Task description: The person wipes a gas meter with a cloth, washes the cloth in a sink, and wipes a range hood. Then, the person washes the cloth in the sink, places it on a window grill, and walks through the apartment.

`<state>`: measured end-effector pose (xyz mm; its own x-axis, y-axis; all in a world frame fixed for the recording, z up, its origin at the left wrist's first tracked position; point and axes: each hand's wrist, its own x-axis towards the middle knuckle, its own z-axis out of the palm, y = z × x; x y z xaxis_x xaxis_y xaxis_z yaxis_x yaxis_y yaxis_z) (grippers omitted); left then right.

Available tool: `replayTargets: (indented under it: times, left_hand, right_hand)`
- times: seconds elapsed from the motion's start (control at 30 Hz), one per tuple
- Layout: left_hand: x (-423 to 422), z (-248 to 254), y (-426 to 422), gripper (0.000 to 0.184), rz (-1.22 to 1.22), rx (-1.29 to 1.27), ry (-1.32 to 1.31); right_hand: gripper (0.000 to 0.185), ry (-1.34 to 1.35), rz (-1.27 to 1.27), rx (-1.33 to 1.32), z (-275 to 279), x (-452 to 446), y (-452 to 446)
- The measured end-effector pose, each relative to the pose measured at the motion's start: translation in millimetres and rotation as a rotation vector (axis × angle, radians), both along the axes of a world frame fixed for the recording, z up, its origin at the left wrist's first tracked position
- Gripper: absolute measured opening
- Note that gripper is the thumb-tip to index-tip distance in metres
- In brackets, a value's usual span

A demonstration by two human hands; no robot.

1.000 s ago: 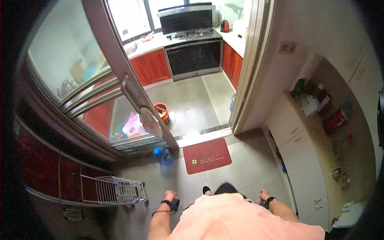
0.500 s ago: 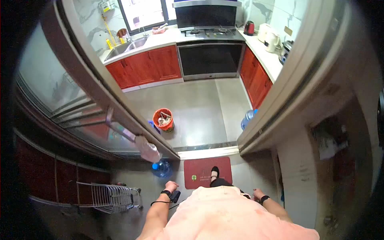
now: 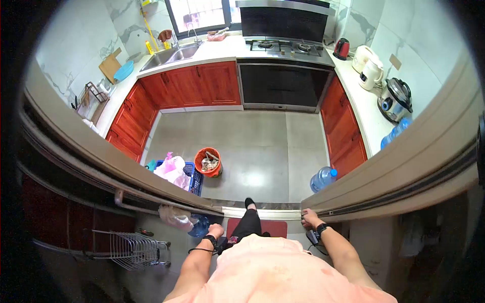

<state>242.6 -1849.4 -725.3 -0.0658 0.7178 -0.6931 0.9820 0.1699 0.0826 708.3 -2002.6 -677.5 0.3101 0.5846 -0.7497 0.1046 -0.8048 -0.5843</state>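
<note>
My left hand (image 3: pixel 216 231) hangs low beside my body with its fingers curled in, and I see nothing held in it. A large blue water bottle (image 3: pixel 200 225) stands on the floor just to its left. My right hand (image 3: pixel 310 218) is by the foot of the right door frame (image 3: pixel 364 199); whether it touches the frame I cannot tell. Its fingers are loosely curled, with no object visible in them. Dark bands circle both wrists. One foot in a black shoe (image 3: pixel 250 203) is at the door sill (image 3: pixel 273 212), above a red mat (image 3: pixel 275 228).
Beyond the doorway stand an orange bucket (image 3: pixel 208 150) holding rubbish, a blue basket (image 3: pixel 196 183) with plastic bags, and another water bottle (image 3: pixel 323 179). Red cabinets (image 3: pixel 202 86) line the kitchen. A wire cart (image 3: pixel 134 250) stands to my left.
I have stepped forward to the doorway, so more of the kitchen shows. My right hand has moved forward, near the door frame. The mat is now mostly under my body.
</note>
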Motion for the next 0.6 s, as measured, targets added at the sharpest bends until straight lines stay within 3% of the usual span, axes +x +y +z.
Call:
replayTargets:
  times: [0.03, 0.13, 0.2, 0.27, 0.33, 0.37, 0.47, 0.6]
  left_hand:
    - [10, 1, 11, 0.023, -0.09, 0.082, 0.015]
    - [38, 20, 50, 0.034, -0.154, 0.028, -0.117]
    - [50, 4, 78, 0.034, -0.126, 0.095, -0.167]
    - [64, 3, 109, 0.033, -0.051, -0.001, -0.196]
    - [72, -13, 146, 0.033, -0.198, 0.022, -0.18]
    - [81, -12, 165, 0.033, -0.041, 0.007, -0.151]
    - [92, -13, 229, 0.034, -0.198, -0.12, 0.008]
    - [101, -13, 301, 0.031, -0.017, 0.017, -0.037]
  right_hand:
    - [0.046, 0.133, -0.03, -0.049, -2, 6, 14]
    - [0.049, 0.156, -0.126, -0.028, 12, 16, 50]
    - [0.048, 0.196, -0.154, -0.079, 23, 32, 79]
    - [0.046, 0.209, -0.218, -0.089, 9, 56, 109]
    - [0.04, 0.254, -0.254, -0.125, 11, 78, 138]
    - [0.037, 0.262, -0.277, -0.101, 6, 91, 153]
    - [0.029, 0.247, -0.325, -0.092, 4, 121, 185]
    - [0.033, 0.249, -0.327, -0.218, -2, 152, 218]
